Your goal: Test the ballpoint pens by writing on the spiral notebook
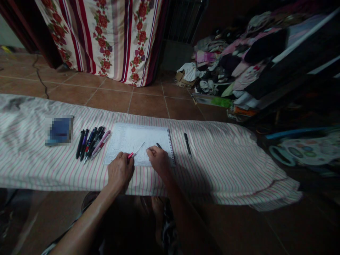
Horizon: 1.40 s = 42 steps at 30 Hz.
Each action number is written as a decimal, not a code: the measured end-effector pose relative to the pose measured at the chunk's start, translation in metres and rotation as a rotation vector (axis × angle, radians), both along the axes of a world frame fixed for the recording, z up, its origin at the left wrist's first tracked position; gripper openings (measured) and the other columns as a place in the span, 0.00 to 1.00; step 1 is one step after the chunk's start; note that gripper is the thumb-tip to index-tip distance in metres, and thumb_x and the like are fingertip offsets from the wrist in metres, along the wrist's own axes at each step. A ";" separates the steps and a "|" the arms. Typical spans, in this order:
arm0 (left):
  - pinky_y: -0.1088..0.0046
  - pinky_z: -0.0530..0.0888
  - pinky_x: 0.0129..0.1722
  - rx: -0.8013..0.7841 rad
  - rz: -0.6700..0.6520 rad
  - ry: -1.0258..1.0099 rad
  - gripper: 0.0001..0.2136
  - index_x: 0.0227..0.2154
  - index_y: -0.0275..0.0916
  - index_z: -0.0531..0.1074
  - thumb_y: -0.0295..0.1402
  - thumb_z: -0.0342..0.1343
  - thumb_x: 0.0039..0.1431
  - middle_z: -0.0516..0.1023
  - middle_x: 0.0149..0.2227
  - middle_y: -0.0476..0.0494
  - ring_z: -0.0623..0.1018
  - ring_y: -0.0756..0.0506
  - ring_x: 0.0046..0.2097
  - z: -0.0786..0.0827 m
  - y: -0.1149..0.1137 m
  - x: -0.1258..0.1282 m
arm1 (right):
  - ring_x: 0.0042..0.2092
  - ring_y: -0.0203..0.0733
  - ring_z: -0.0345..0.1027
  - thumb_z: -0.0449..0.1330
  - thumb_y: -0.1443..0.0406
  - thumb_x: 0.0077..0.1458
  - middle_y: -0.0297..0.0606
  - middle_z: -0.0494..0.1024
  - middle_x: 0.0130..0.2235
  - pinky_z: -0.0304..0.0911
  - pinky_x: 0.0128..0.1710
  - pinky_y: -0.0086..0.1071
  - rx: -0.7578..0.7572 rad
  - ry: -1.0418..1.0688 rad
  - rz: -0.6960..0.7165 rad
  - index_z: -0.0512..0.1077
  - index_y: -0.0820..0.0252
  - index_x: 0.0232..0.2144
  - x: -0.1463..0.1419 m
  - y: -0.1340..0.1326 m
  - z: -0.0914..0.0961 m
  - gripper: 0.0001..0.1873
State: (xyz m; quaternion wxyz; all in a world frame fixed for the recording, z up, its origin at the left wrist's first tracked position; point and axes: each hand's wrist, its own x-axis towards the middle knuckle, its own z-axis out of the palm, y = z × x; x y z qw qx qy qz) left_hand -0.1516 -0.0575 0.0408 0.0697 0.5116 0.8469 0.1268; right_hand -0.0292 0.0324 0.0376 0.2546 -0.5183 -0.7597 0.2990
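A spiral notebook [156,132] lies open on the striped cloth, its page covered in handwriting. Low on its left side, my left hand [120,169] is closed around a pink-red pen piece [130,155], from which a thin pale refill [139,148] points up and right across the page. My right hand [159,159] rests over the notebook's right half, thumb and fingers pinched together. The end of a dark pen-like piece [158,145] sticks out above its knuckles; the rest is hidden by the hand. Right of the notebook lies a black pen [187,145].
Several pens [90,143], black, purple and pink, lie in a group left of the notebook. Farther left is a blurred-out blue item [60,130]. The striped cloth [225,166] covers a long low surface. Behind are a floral curtain [117,39] and heaped clothes [233,56].
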 end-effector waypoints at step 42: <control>0.74 0.67 0.31 0.316 -0.110 -0.131 0.15 0.46 0.42 0.71 0.36 0.46 0.60 0.70 0.36 0.45 0.72 0.47 0.36 -0.012 -0.004 -0.012 | 0.18 0.26 0.52 0.56 0.57 0.45 0.26 0.61 0.17 0.48 0.15 0.22 -0.453 0.699 -0.137 0.72 0.65 0.27 -0.006 0.004 0.011 0.15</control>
